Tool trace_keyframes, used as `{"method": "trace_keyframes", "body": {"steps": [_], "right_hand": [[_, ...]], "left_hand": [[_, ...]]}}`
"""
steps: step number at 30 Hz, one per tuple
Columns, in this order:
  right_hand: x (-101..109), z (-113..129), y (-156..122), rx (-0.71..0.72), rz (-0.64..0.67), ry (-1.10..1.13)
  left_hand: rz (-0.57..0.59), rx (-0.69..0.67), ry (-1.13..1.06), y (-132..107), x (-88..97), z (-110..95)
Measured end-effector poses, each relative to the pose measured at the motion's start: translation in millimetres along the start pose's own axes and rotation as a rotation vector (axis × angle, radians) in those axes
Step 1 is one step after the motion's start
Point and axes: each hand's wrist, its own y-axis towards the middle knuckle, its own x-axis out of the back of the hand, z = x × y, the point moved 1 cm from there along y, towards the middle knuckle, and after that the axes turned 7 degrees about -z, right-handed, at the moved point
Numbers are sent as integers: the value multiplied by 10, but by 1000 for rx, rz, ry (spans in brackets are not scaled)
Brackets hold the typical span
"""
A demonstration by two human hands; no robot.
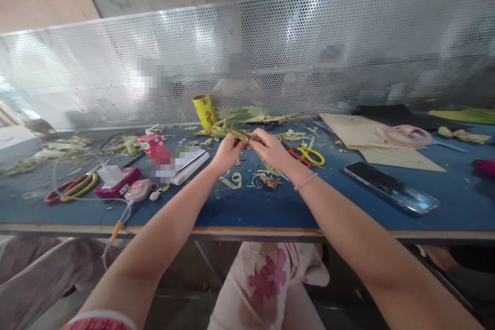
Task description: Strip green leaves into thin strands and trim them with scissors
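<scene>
Over the blue table, my left hand (229, 152) and my right hand (269, 148) come together on a green plant stalk (221, 132), thumbs and fingers closed on it. Its leafy end points away to the left. Part of the stalk is hidden behind my fingers. Long green leaves (266, 118) lie just beyond my hands. To the right of my right hand rest scissors (311, 156) with yellow and red handles. Pale curled peelings (232, 181) and a brown dry scrap (269, 181) lie below my hands.
A yellow cylinder (204, 112) stands near the perforated metal screen (270, 56). At left are a red box (154, 148), a white case (189, 167), a charger with cables (110, 174) and more scissors (79, 185). Brown paper (402, 159) and a phone (390, 187) lie right.
</scene>
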Motion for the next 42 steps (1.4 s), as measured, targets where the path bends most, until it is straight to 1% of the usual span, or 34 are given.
{"method": "trace_keyframes", "body": {"steps": [3,6,11,14,21,25,27,29,34,36,38,42], "right_hand": [[22,26,-11,1,-23,17],[25,29,-9,0,-8,44],[15,17,11,0,-55,44],[11,8,17,-8,-78,41],[22,-24,51,-51,-96,113],[33,-21,73,-59,-86,116],[29,-24,80,-56,-76,114],[21,-26,84,-60,-69,115],[10,-7,86,-96,-75,138],[13,5,86,-110,-68,142],[17,7,85,-128,-55,131],[11,-27,83,-169,-9,98]], "left_hand": [[-3,9,2,1,4,12],[-22,17,-11,2,6,10],[-10,-38,-28,2,1,-7],[-35,-54,-20,2,1,-9],[-41,2,-41,6,13,45],[-91,7,-27,6,13,85],[-113,-32,-24,2,17,84],[-117,-105,10,-4,30,66],[-124,-373,237,-7,90,-32],[-129,-455,304,0,106,-59],[-142,-505,346,9,115,-60],[-157,-554,404,10,116,-12]]}}
